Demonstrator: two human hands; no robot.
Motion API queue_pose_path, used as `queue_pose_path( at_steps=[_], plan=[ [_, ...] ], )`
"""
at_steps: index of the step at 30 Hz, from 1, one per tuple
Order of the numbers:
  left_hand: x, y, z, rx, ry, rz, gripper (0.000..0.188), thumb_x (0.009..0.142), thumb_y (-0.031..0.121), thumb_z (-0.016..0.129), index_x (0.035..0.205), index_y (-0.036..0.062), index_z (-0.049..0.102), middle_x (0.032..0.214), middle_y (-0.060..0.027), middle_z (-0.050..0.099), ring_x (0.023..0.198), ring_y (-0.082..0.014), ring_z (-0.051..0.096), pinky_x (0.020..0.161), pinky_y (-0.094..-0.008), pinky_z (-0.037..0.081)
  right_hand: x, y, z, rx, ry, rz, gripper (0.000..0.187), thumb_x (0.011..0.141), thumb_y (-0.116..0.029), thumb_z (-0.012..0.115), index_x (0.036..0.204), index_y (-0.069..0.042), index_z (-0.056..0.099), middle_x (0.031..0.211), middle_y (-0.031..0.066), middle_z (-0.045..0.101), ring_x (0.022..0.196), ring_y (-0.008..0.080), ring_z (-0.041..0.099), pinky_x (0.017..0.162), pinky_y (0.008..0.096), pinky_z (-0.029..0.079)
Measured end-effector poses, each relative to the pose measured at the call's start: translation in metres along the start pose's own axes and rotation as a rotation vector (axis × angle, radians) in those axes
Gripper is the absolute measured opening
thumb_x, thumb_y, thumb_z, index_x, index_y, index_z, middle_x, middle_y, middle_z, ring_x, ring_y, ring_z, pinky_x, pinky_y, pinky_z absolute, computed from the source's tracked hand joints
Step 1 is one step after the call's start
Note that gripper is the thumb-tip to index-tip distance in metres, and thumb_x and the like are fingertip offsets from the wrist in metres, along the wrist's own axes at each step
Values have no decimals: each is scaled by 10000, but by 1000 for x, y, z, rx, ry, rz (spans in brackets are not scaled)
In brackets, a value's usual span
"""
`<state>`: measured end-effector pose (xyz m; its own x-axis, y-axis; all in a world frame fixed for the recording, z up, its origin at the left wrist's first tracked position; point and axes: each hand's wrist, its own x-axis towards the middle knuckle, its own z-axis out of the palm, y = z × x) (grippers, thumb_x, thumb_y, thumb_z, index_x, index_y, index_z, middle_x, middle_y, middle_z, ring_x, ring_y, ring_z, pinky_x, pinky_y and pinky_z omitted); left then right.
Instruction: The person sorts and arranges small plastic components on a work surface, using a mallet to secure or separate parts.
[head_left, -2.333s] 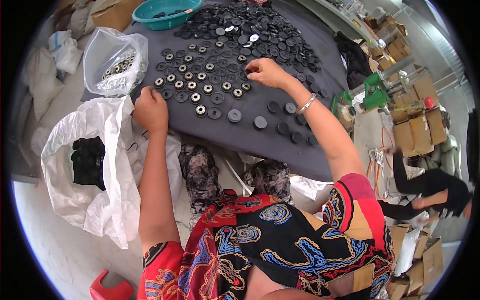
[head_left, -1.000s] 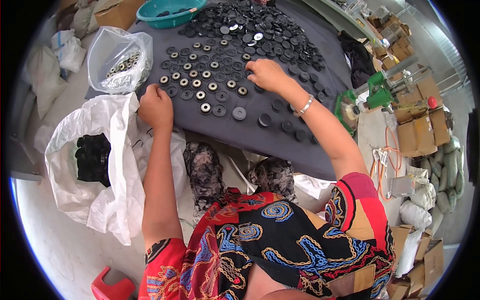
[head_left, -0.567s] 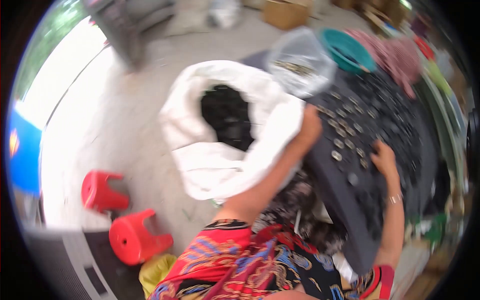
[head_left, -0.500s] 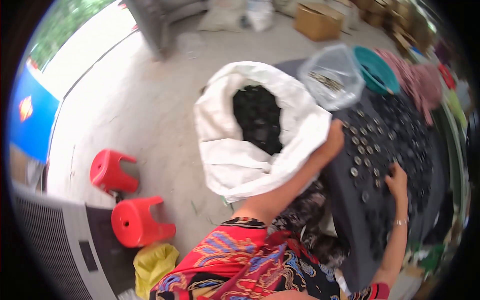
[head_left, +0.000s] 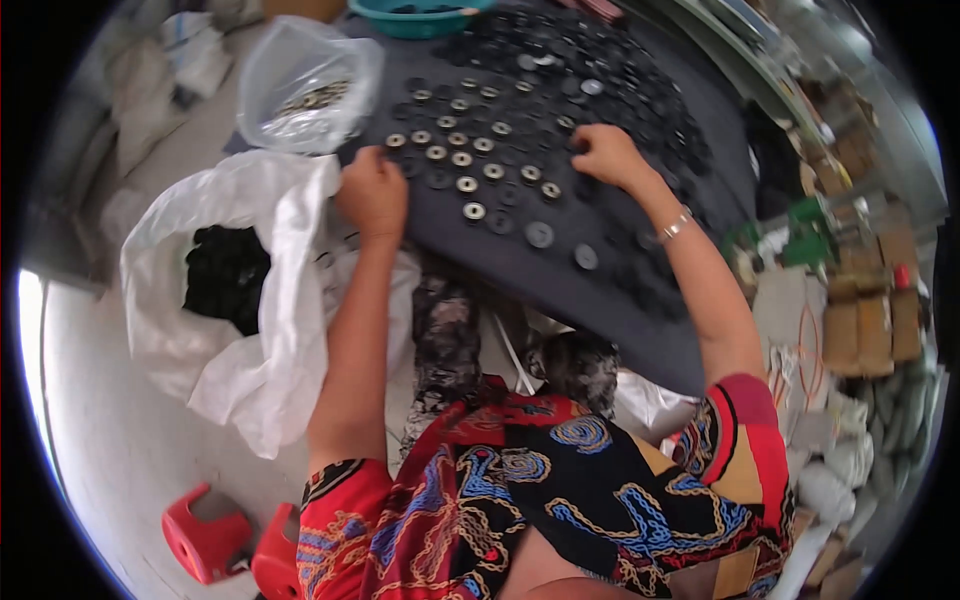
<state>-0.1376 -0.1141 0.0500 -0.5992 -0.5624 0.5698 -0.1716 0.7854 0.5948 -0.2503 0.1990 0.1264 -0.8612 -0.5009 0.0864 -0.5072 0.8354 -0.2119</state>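
On the dark grey table (head_left: pixel 560 300) lie many black round discs (head_left: pixel 540 235), several of them with brass-coloured rings (head_left: pixel 473 211) set on them. My left hand (head_left: pixel 375 195) is closed at the table's left edge, against the rim of a white woven sack (head_left: pixel 165 290). Its fingertips are hidden, so I cannot see what they hold. Over the discs, my right hand (head_left: pixel 608 155) has its fingers curled together close to a ringed disc (head_left: pixel 566 122). Whatever it pinches is too small to make out. Black pieces (head_left: pixel 228 275) fill the sack's opening.
A clear plastic bag (head_left: pixel 300 60) of brass-coloured rings stands at the table's far left, beside a teal basin (head_left: pixel 420 22). Denser black discs (head_left: pixel 640 90) are heaped at the far right. Red stools (head_left: pixel 205 535) stand low on the left; cardboard boxes (head_left: pixel 870 330) are stacked at right.
My view has swung right toward the table, so the sack now appears further left. My right hand has shifted a little among the discs; my left remains by the sack's rim.
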Motion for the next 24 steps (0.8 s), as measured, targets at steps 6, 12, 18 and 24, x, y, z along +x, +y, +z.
queue_pose_path(
  at_steps=[6,12,18,24],
  plan=[
    [-9,13,11,27,-3,36,99,797,172,602,849,144,682,729,-98,664,692,-309,645,573,-459,498,-12,-3,-23,-114,-260,105,372,686,-164,675,1027,-21,714,977,192,698,927,319,670,826,392,521],
    [-11,13,4,36,6,58,100,803,162,590,834,129,679,718,-90,667,685,-303,642,564,-459,487,-51,-28,-18,96,-74,6,361,714,-181,668,1022,4,692,977,190,673,943,332,645,848,396,510],
    [-7,15,3,38,13,75,97,802,156,583,817,123,674,706,-91,666,682,-305,640,566,-465,482,-63,-47,-1,97,-48,-52,352,741,-176,680,1042,2,638,1030,171,631,962,342,619,845,413,502],
    [-8,14,4,43,27,82,103,799,153,578,815,125,675,713,-91,670,683,-306,643,565,-466,482,-62,-51,-2,8,-78,-79,325,736,-173,700,1016,-11,663,1006,171,643,945,340,630,833,422,503]
  ],
)
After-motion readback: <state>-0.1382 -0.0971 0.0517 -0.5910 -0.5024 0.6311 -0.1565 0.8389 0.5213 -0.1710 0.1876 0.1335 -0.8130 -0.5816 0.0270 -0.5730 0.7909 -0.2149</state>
